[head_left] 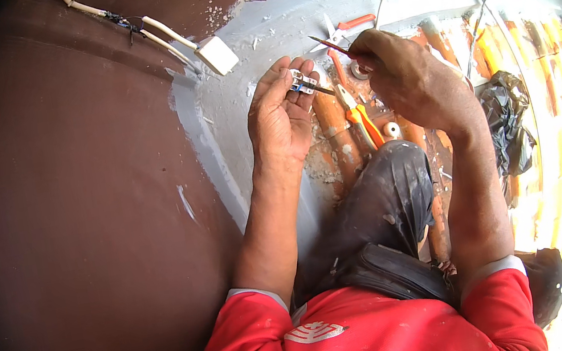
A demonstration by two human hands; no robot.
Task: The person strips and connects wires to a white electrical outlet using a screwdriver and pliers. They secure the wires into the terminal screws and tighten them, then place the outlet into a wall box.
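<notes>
We pinch the small white terminal block (303,81) in our left hand (279,117) – our right hand (401,72), just beside it, closes its grip on a thin screwdriver (328,44) whose tip slants down-left toward the block.

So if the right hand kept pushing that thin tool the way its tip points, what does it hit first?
Most likely the small white part pinched in the left hand. The right hand aims the tool down-left, its tip right at that part. Depth is hard to judge.
</notes>
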